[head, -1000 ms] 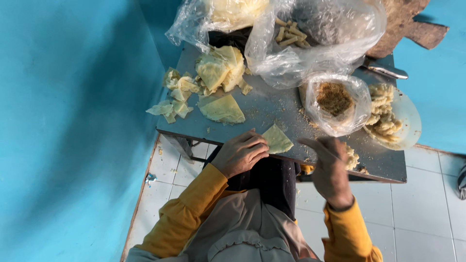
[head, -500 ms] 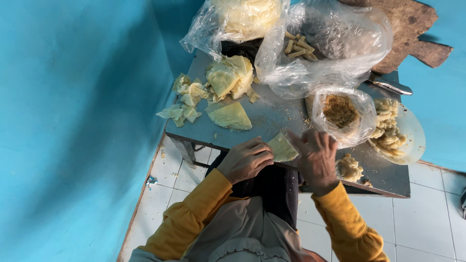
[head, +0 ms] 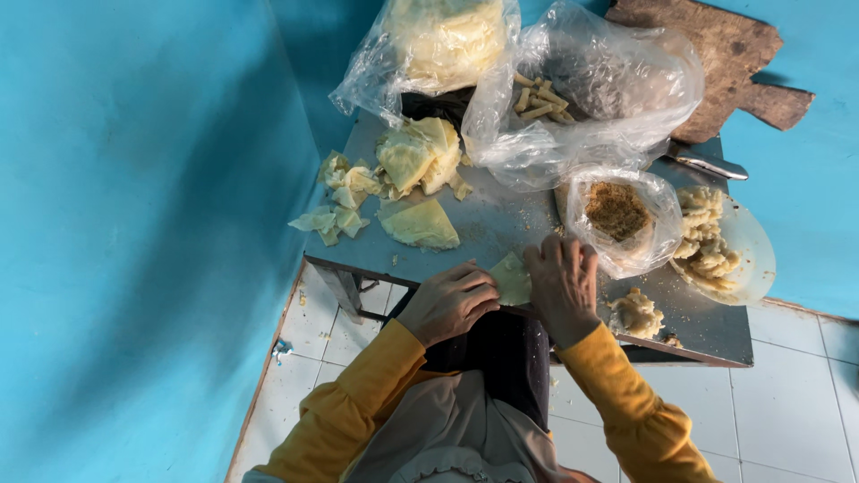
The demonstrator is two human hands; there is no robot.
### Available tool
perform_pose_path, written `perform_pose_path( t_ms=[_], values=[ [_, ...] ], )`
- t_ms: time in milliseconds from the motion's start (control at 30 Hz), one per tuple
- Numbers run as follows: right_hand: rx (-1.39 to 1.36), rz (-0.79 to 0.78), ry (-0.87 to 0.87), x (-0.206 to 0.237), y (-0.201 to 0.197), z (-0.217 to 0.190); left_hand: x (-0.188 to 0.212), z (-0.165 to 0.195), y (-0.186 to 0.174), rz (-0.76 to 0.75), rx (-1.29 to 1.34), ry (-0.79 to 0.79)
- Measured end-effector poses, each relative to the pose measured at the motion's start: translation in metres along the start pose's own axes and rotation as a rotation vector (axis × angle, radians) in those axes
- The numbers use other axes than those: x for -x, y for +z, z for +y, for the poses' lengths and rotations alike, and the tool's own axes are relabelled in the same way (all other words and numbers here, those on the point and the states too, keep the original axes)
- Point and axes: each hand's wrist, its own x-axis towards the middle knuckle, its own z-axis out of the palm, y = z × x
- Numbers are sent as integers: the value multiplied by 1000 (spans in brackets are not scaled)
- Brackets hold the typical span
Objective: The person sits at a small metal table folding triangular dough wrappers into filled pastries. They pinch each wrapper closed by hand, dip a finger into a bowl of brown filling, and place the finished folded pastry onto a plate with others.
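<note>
At the table's (head: pixel 537 234) near edge: scraps (head: pixel 340 201) and folded wrappers (head: pixel 419 224) to the left; left hand (head: pixel 450 302) curled on a pale wrapper (head: pixel 512 279); right hand (head: pixel 564 286), a second ago lifted apart, now closes flat on the wrapper, folding; bag of crumbly filling (head: pixel 617 213) beside.

Both arms in yellow sleeves bent in front, elbows out. Left hand (head: pixel 449 301) curled knuckles-up, fingers tucked under. Right hand (head: pixel 561 286) right beside it, palm down, fingers pointing forward and slightly spread.
</note>
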Motion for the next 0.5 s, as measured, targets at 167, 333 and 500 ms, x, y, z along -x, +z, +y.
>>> perform_pose_path(
  t_ms=[167, 333, 500],
  values=[
    [-333, 63, 139, 2, -31, 44, 0, -2, 1, 37, 65, -53],
    [-403, 193, 189, -46, -29, 98, 0, -2, 0, 11, 105, -95],
    [-257, 14, 299, -73, -8, 85, 0, -3, -3, -5, 120, -101]
  ],
)
